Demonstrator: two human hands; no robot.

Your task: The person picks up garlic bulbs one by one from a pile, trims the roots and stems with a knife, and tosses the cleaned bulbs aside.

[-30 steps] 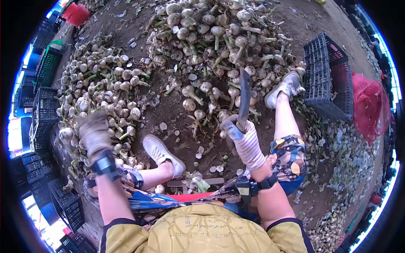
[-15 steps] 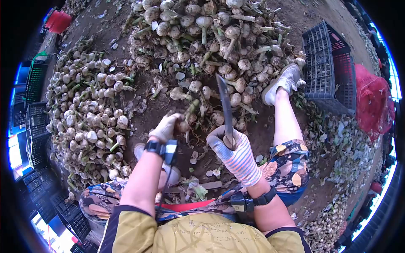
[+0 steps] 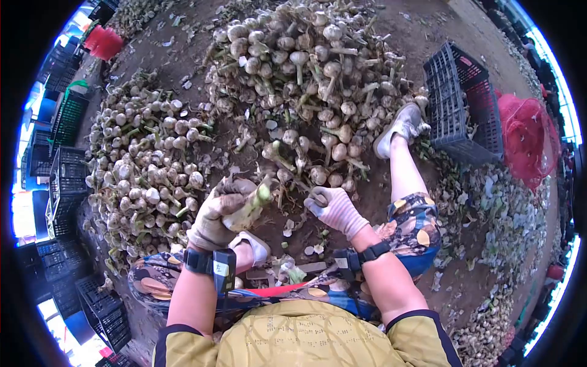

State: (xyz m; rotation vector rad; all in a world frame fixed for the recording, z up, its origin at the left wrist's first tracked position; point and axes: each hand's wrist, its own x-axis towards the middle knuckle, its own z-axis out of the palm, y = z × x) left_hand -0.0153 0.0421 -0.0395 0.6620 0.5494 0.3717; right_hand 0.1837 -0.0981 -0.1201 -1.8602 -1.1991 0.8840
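Note:
My left hand (image 3: 219,214), in a soiled work glove, is closed round a garlic plant (image 3: 244,213) with a thick pale stalk. Its green cut end (image 3: 263,193) points up and to the right. To the right, my striped-gloved right hand (image 3: 337,210) grips a knife (image 3: 317,198) by its handle. The blade is seen nearly edge-on, pointing up-left, and is hard to make out. A gap lies between the knife and the stalk. Just beyond both hands, loose garlic bulbs (image 3: 318,175) lie on the soil.
A tall garlic heap (image 3: 299,58) rises ahead, and a second garlic pile (image 3: 143,165) spreads at left. A black crate (image 3: 449,104) and red mesh bag (image 3: 529,140) stand at right by my shoe (image 3: 397,128). More crates (image 3: 67,177) line the left; leaf scraps litter the ground.
My left hand has drawn back towards me with the garlic, its stalk now turned up-right. In my right hand the knife has swung from upright to up-left. The whole view has shifted slightly.

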